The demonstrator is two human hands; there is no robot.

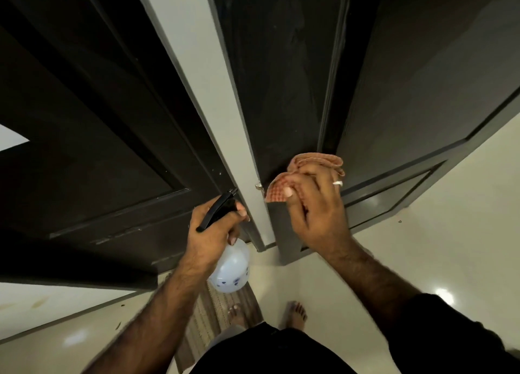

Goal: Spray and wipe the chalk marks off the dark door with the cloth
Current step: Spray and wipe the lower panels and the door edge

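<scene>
The right hand (pixel 312 205), wrist bent forward and back toward the camera, presses a bunched orange checked cloth (pixel 306 171) against the dark door (pixel 281 78) low down, fingers curled over it. The left hand (pixel 211 233) grips a translucent spray bottle (pixel 230 269) by its black trigger head, held beside the white door frame (pixel 202 78).

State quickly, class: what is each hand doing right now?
Left hand: closed round the spray bottle, near its black trigger head.
Right hand: holding the checked cloth against the dark door.

Glossy pale floor (pixel 422 261), striped mat (pixel 202 317)
</scene>
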